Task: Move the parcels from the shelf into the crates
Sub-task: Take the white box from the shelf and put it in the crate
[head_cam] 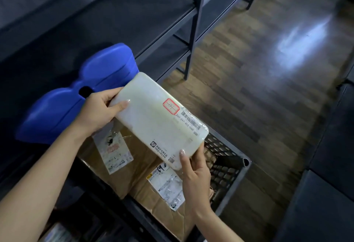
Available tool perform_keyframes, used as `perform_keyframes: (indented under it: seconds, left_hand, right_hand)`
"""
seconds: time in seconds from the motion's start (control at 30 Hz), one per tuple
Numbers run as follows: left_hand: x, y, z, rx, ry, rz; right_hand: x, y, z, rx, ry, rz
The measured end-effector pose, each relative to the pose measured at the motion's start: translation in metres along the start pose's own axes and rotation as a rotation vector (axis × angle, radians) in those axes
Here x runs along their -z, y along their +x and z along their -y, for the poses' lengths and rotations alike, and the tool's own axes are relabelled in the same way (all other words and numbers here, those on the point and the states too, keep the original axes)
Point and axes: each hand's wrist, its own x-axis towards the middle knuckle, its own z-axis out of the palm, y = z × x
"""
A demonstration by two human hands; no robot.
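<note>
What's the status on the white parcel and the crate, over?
Left grip and right grip both on white parcel. Parcel held above dark crate, not yet in. Brown parcels lie in crate beneath.

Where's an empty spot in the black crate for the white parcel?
Mostly crowded: brown parcels fill the crate under the white parcel. Only a thin strip beside the mesh wall, near the right hand, looks free. The wooden floor right of the crate is bare.
</note>
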Motion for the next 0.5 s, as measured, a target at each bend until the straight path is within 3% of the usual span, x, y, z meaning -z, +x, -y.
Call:
perform_keyframes:
  seconds: [0.2,0.5]
  left_hand:
    - [-0.008,0.021,0.026,0.092,-0.007,0.057]
    - [-0.029,0.043,0.052,0.179,0.078,0.086]
  right_hand:
    - [0.001,0.025,0.001,-0.055,0.033,0.044]
    - [-0.003,0.059,-0.028,-0.173,-0.107,0.002]
